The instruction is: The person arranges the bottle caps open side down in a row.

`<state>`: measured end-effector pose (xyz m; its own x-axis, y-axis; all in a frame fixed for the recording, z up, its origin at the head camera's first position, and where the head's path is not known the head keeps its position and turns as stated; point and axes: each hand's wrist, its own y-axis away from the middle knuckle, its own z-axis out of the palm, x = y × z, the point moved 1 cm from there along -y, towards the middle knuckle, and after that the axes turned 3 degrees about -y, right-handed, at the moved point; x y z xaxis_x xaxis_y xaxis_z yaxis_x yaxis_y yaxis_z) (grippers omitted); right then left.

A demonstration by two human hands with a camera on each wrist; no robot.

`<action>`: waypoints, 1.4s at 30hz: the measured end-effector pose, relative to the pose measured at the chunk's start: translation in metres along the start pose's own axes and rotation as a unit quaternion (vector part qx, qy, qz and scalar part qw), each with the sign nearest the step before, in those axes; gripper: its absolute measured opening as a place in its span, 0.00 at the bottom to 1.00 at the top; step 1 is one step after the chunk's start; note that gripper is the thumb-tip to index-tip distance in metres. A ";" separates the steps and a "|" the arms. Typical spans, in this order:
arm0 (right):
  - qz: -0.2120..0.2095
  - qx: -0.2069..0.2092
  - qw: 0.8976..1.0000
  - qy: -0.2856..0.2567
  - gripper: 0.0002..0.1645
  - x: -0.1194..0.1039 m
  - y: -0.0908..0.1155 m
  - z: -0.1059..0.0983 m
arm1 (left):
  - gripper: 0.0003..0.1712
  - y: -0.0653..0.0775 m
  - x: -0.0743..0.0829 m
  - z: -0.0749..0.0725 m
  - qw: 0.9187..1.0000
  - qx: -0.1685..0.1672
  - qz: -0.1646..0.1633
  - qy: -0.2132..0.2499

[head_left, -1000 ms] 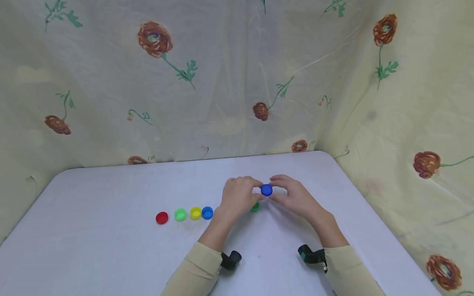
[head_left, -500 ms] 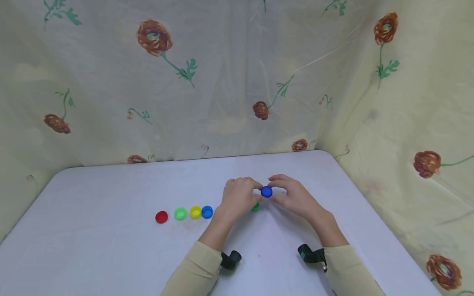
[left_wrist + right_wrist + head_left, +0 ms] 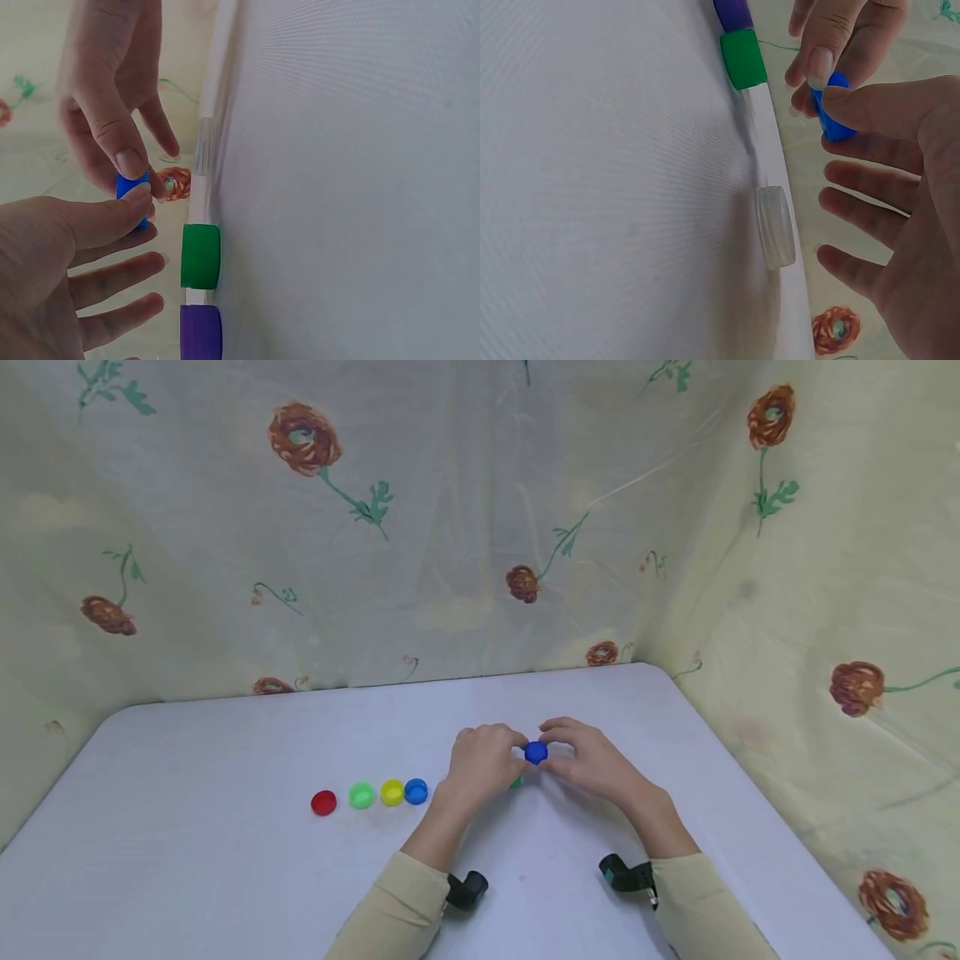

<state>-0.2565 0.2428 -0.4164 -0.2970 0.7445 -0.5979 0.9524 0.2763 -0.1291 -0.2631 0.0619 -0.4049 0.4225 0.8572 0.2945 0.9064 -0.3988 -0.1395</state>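
Blue cap (image 3: 536, 752), short, round and plastic-looking, is up off the white table (image 3: 225, 877), pinched by the left hand (image 3: 483, 762) and right hand (image 3: 592, 760) together. Uneven thumb pressure could tip it loose, dropping it near the squat green cap (image 3: 201, 256); fingers hide its rim, so firmness is hard to judge. Apart stands a clear, ridged cap (image 3: 776, 227).

The head camera looks forward and down from above the forearms, far enough back for most of the counter (image 3: 195, 860) and the flowered cloth (image 3: 420, 527) behind it. The left wrist camera (image 3: 467, 890) looks close along the left hand (image 3: 483, 764), sideways, counter at right; the right wrist camera (image 3: 626, 875) does likewise along the right hand (image 3: 592, 760), counter at left. Both wrist views share the blue cap (image 3: 536, 752), green cap (image 3: 201, 256), purple cap (image 3: 201, 332) and, though faint in the left one, probably a clear cap (image 3: 776, 227).
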 end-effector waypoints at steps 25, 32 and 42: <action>0.033 -0.051 0.998 0.016 0.20 0.007 0.001 0.009 | 0.21 0.004 0.001 0.014 0.998 -0.040 0.012 -0.037; 0.025 -0.052 0.998 0.032 0.18 0.010 0.000 0.012 | 0.24 0.010 0.005 0.010 0.997 -0.056 0.006 -0.054; 0.037 -0.058 0.996 0.058 0.19 0.004 0.002 0.014 | 0.27 0.012 0.006 0.008 0.996 -0.067 0.000 -0.065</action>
<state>-0.2552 0.2380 -0.4301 -0.2389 0.8283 -0.5067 0.9596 0.2812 0.0072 -0.2494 0.0653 -0.4124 0.4259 0.8891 0.1675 0.9025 -0.4307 -0.0084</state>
